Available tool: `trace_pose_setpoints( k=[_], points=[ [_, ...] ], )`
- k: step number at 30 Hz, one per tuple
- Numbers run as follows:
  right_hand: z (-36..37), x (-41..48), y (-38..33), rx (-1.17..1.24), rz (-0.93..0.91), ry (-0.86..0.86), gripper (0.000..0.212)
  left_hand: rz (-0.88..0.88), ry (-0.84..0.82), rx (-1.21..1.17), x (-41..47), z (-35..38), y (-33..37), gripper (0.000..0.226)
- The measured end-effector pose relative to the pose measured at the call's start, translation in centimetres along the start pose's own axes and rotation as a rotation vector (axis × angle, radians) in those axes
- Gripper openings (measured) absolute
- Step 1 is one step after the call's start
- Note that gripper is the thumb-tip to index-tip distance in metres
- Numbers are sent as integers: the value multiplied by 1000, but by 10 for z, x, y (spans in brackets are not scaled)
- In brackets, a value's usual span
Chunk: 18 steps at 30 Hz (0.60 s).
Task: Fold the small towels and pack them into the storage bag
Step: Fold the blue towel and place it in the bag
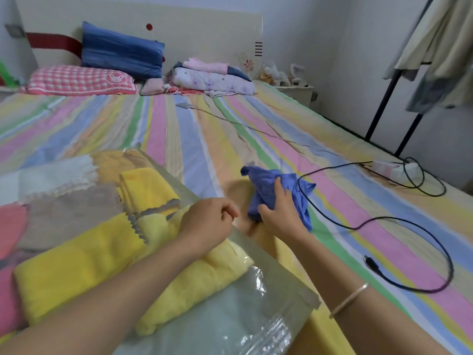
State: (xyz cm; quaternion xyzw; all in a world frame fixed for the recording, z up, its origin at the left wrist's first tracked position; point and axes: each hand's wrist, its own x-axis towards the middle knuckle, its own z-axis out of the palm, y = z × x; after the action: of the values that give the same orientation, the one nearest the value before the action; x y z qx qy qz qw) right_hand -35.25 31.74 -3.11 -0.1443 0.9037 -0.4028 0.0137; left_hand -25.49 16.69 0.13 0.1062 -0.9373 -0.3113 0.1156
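Blue towel (265, 187) lies crumpled on the striped bed (230, 124), gripped by the right hand (281, 213). Left hand (207, 221) is curled, holding nothing, over a yellow towel (76, 265) at the clear storage bag (230, 324).

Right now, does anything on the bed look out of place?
Yes: a black cable sprawls in loops across the bed, its plug end lying loose. It passes right against the crumpled blue towel that the right hand grips, so it could snag.

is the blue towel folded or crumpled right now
Crumpled, not folded: the blue towel is a bunched wad with loose corners sticking out, gripped in the right hand.
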Motion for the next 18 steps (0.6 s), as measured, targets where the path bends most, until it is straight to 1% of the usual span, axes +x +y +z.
trace_pose_setpoints(
  k=[2, 3, 6, 7, 9, 10, 11, 12, 13, 14, 16, 18],
  points=[
    [-6, -3, 13, 102, 61, 28, 85, -32, -47, 13, 21, 13, 8, 27],
    [-8, -5, 19, 121, 90, 27, 86, -75, -87, 5, 31, 21, 12, 27],
    [-6, -11, 35, 79, 103, 27, 88, -274, -188, -158, 60, 45, 23, 20],
    [-6, -12, 40, 52, 94, 39, 88, -348, -194, -253, 69, 52, 25, 27],
    [-7, -15, 46, -12, 87, 61, 87, -469, -199, -455, 88, 67, 23, 61],
    [-8, -17, 49, -47, 84, 67, 86, -513, -208, -530, 93, 71, 24, 70],
    [-9, -18, 53, -80, 84, 70, 84, -544, -228, -593, 95, 72, 28, 68],
    [-10, -19, 57, -111, 94, 72, 82, -558, -255, -637, 97, 73, 34, 55],
    [-12, -20, 61, -135, 103, 86, 81, -567, -281, -657, 97, 71, 40, 35],
    [-13, -22, 64, -153, 108, 106, 80, -578, -311, -662, 97, 68, 45, 20],
    [-16, -25, 68, -178, 101, 146, 79, -589, -356, -687, 98, 61, 52, 16],
    [-17, -30, 63, -189, 66, 159, 84, -578, -346, -761, 97, 48, 58, 18]
  ],
)
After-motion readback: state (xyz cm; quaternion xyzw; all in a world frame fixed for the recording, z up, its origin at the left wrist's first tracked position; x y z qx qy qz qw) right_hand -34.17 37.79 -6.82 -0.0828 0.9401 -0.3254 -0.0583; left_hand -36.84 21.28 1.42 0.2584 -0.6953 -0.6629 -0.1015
